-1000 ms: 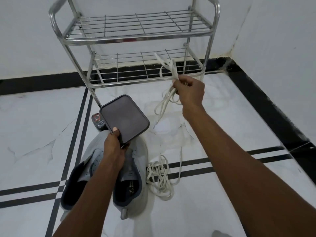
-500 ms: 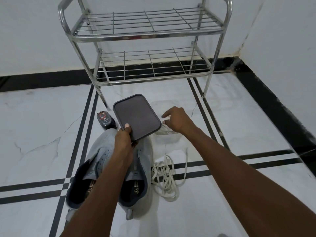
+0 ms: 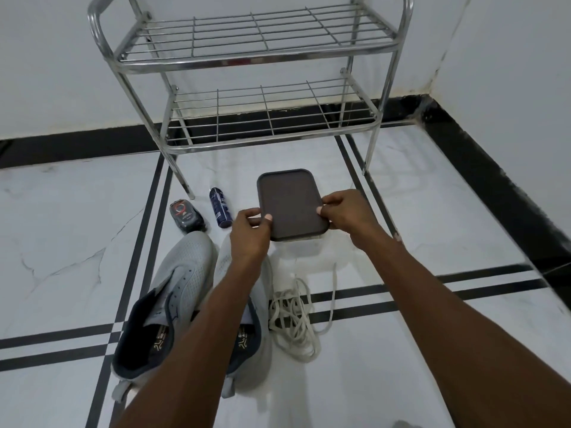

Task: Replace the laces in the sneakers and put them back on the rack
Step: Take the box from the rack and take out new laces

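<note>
The pair of laceless light-grey knit sneakers (image 3: 185,291) lies on the white marble floor (image 3: 61,242), toes pointing toward the chrome wire rack (image 3: 256,60), insole print unreadable. A tangle of off-white laces (image 3: 293,322) lies just right. Left hand (image 3: 250,233) and right hand (image 3: 346,214) each pinch the flat dark-brown rectangular lid (image 3: 290,205).

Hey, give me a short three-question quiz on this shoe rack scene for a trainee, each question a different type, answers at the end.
1. True or false: the sneakers sit on the rack's lower shelf.
2. Multiple choice: what do both hands grip? A) the loose laces B) the dark lid C) the blue spray can
3. Fill in: the pile of white laces lies on the floor to the ______ of the sneakers.

Key
1. False: they are on the floor in front of the rack, with no laces in them.
2. B: the left hand and right hand hold the dark lid by opposite edges; the blue spray can lies untouched.
3. Right.
</note>
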`<state>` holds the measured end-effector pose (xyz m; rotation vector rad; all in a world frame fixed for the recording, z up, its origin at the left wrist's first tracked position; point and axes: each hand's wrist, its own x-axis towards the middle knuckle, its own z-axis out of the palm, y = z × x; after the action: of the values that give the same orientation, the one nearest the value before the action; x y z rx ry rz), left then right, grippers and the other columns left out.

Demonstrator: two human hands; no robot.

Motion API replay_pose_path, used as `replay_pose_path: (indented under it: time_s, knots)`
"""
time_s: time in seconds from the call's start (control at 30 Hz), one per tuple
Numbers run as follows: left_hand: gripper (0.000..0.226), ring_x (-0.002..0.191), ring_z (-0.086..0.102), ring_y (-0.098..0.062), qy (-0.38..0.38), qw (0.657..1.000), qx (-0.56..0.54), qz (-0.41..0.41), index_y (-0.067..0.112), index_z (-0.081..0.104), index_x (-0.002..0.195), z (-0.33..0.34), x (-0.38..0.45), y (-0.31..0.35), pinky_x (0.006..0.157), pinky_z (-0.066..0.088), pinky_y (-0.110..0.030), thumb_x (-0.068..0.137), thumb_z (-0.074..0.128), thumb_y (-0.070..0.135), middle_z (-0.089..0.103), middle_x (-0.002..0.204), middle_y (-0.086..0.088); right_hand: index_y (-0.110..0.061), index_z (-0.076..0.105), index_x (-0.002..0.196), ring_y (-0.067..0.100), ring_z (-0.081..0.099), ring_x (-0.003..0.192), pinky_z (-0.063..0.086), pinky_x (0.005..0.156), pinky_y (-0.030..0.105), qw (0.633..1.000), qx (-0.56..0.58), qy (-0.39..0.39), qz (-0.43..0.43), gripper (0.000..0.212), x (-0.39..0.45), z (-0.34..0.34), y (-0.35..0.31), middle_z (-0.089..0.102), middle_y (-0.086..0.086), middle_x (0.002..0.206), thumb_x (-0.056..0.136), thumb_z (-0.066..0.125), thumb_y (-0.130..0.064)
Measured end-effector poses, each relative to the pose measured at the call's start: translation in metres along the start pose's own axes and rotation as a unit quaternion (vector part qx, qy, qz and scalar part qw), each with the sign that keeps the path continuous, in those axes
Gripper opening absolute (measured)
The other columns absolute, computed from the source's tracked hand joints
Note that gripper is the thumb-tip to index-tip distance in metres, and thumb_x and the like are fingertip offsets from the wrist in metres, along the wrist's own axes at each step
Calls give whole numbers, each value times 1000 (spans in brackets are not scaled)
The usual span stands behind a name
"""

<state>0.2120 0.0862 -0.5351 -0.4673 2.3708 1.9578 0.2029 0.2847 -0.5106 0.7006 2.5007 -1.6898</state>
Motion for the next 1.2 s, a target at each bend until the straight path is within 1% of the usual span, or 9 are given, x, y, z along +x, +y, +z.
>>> replay_pose_path:
  time_s: [0.1, 0.23, 0.33, 0.43, 0.57, 0.8, 0.97, 1.13, 1.2]
  knots:
    - [33, 98, 69, -23, -5, 999, 35, 9, 12, 63, 129, 8, -1, -3, 95, 54, -39, 97, 65, 18, 70, 102, -4, -2, 76, 96, 29, 71, 93, 59, 87, 45, 997, -63, 28, -36, 16, -3, -2, 6, 75, 15, 93, 82, 76, -10]
    - [34, 97, 66, -22, 22, 998, 66, 7, 16, 65, 130, 16, 1, -2, 84, 51, -31, 97, 65, 21, 68, 109, -8, 1, 76, 98, 30, 70, 94, 57, 87, 38, 991, -114, 38, -58, 16, -9, -1, 9, 75, 17, 94, 86, 72, -8]
    - [34, 97, 66, -23, 29, 997, 70, 0, 15, 66, 130, 16, 0, -6, 81, 47, -29, 96, 66, 21, 68, 110, -12, -4, 77, 106, 27, 69, 97, 56, 89, 35, 994, -95, 35, -45, 21, -6, 3, 13, 76, 12, 100, 85, 73, -8]
    - [35, 88, 65, -19, 24, 998, 53, -7, 18, 68, 128, 13, -6, -14, 82, 49, -30, 94, 69, 27, 72, 99, -12, -8, 75, 114, 28, 71, 98, 60, 87, 43, 999, -26, 26, 3, 33, 0, 6, 20, 75, 11, 109, 81, 79, -10]
    - [38, 84, 71, -23, 6, 997, -38, -72, 15, 73, 121, 10, -5, -18, 94, 58, -44, 87, 77, 33, 76, 99, -10, -6, 73, 117, 28, 72, 89, 63, 78, 43, 997, 45, 20, 64, 33, -2, 8, 24, 73, 13, 110, 85, 78, -9]
    - [28, 91, 71, -23, 32, 995, -24, -94, 5, 75, 115, 14, -2, -17, 93, 57, -37, 91, 75, 20, 76, 102, -11, -7, 73, 113, 24, 67, 104, 57, 96, 42, 993, 85, 44, 66, 27, -9, 12, 31, 71, 7, 111, 86, 77, -14]
    - [18, 93, 72, -25, 24, 997, -27, -70, 3, 73, 108, 18, -20, -15, 91, 58, -38, 92, 72, 12, 75, 97, -9, -12, 73, 116, 14, 66, 100, 55, 93, 31, 993, 92, 72, 21, 24, -28, 6, 44, 71, -4, 104, 92, 70, -16]
    - [18, 88, 69, -14, 34, 998, -46, -18, 8, 73, 112, 29, -42, 16, 77, 51, -20, 95, 70, 13, 74, 98, -4, -16, 65, 115, 1, 59, 92, 45, 76, 8, 971, 68, 191, -123, 17, -60, -3, 28, 63, -6, 106, 100, 57, -22]
    - [17, 89, 69, -10, 26, 998, -60, 18, 11, 73, 112, 31, -47, 34, 72, 49, -12, 96, 69, 14, 74, 100, -1, -19, 60, 112, 0, 57, 90, 43, 73, 7, 954, 84, 235, -166, 13, -65, -8, 10, 60, -4, 105, 101, 54, -23]
